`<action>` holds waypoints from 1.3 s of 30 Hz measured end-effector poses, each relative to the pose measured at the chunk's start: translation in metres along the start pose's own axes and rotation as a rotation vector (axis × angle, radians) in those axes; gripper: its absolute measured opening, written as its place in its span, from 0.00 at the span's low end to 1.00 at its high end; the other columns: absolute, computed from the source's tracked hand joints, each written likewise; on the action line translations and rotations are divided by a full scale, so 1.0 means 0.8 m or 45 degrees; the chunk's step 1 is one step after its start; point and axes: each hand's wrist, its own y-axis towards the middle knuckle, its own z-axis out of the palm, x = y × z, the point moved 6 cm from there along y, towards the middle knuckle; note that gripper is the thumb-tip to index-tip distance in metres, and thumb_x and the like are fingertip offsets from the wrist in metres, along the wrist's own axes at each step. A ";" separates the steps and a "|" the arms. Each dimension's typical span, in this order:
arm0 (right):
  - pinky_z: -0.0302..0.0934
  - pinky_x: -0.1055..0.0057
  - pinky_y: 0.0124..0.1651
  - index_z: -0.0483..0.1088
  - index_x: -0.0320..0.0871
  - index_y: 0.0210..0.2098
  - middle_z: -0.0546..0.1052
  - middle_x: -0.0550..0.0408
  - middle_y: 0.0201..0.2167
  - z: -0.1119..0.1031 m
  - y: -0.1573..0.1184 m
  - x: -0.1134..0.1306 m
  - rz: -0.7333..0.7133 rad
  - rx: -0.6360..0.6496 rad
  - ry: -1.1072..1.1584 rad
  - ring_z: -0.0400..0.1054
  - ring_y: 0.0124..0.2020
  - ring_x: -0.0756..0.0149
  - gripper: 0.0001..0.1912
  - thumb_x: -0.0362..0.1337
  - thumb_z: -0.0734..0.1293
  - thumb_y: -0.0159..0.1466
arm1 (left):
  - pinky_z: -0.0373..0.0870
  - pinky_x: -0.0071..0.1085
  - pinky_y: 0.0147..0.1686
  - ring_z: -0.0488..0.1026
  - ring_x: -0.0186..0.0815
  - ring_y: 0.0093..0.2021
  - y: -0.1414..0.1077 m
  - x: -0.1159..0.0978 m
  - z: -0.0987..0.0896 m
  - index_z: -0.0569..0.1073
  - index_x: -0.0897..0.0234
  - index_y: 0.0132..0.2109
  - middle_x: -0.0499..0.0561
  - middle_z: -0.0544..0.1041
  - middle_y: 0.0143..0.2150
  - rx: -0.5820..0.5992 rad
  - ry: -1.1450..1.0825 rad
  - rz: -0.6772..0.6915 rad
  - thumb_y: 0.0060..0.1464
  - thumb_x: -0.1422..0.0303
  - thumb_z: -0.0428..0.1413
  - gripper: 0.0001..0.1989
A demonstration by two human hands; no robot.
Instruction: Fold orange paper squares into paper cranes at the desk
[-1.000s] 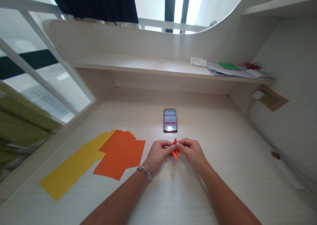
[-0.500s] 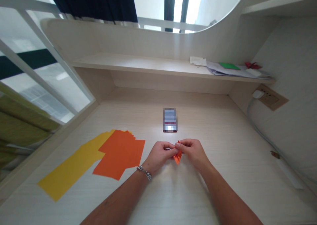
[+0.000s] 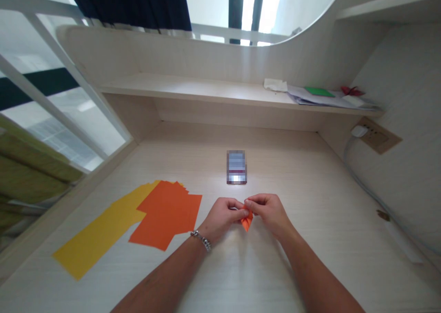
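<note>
A small folded piece of orange paper (image 3: 247, 222) with a downward point is held between both hands above the desk. My left hand (image 3: 223, 215) pinches its left side between thumb and fingers. My right hand (image 3: 267, 208) grips its upper right edge in a pinch, and the fingertips hide the top of the fold. To the left, orange paper sheets (image 3: 168, 214) lie spread over one another, partly covering yellow paper sheets (image 3: 99, 230). Just beyond my hands a phone (image 3: 236, 167), its screen blurred, lies on the desk.
A shelf (image 3: 193, 88) runs along the back, bearing papers (image 3: 310, 97), a green sheet (image 3: 319, 92) and a red folded paper piece (image 3: 351, 91). On the right wall, a plug (image 3: 359, 130) sits in the socket plate (image 3: 379, 136), its grey cable (image 3: 361, 182) hanging down.
The point of the folded orange paper has shifted very slightly down and left. Both hands keep their pinch, with only tiny finger movement.
</note>
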 end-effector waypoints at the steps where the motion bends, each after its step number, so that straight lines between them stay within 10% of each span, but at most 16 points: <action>1: 0.60 0.72 0.28 0.78 0.38 0.27 0.78 0.52 0.23 0.000 -0.001 0.002 -0.009 -0.005 -0.012 0.68 0.24 0.66 0.11 0.41 0.72 0.50 | 0.63 0.27 0.27 0.70 0.33 0.26 0.000 0.001 0.001 0.77 0.70 0.28 0.53 0.76 0.25 0.007 -0.018 -0.020 0.42 0.64 0.63 0.11; 24: 0.59 0.75 0.24 0.75 0.37 0.28 0.74 0.53 0.21 -0.008 0.004 0.001 0.037 0.012 0.033 0.66 0.23 0.69 0.24 0.54 0.64 0.57 | 0.62 0.29 0.28 0.67 0.32 0.24 -0.002 0.011 0.007 0.77 0.71 0.27 0.52 0.73 0.24 0.130 -0.078 -0.143 0.40 0.61 0.64 0.15; 39: 0.58 0.73 0.28 0.75 0.39 0.26 0.74 0.56 0.20 0.002 0.002 -0.003 -0.048 0.094 -0.015 0.64 0.23 0.69 0.11 0.42 0.69 0.54 | 0.60 0.27 0.27 0.68 0.32 0.25 -0.004 0.001 0.004 0.78 0.70 0.28 0.53 0.77 0.26 0.121 -0.003 -0.039 0.43 0.67 0.62 0.08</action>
